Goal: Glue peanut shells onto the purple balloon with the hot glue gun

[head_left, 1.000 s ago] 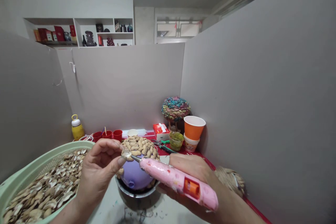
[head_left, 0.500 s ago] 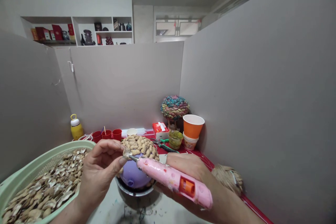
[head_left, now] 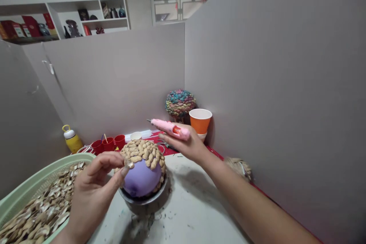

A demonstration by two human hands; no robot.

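A peanut shell half point(head_left: 129, 163) is pinched between the thumb and fingers of my left hand point(head_left: 98, 183). Close beside it, a purple balloon point(head_left: 144, 178) sits in a metal bowl point(head_left: 143, 201), its top covered with rows of peanut shells point(head_left: 143, 150). My right hand point(head_left: 187, 145) is wrapped round a pink glue gun point(head_left: 168, 127), stretched out beyond the balloon, with the nozzle pointing left and away from the shell. The fingers of that hand are partly hidden behind the glue gun.
A green basket point(head_left: 57, 167) of loose peanut shells stands at the left. Along the back are a yellow bottle point(head_left: 73, 143), red cups point(head_left: 108, 144), a colourful woven-looking dome point(head_left: 180, 103) and an orange paper cup point(head_left: 201, 122). A bundle of cord point(head_left: 238, 168) lies near the right partition point(head_left: 274, 84).
My right hand has carried the glue gun away from the shell, forward towards the back of the table. My left hand still pinches the shell. The view has shifted rightward and down.
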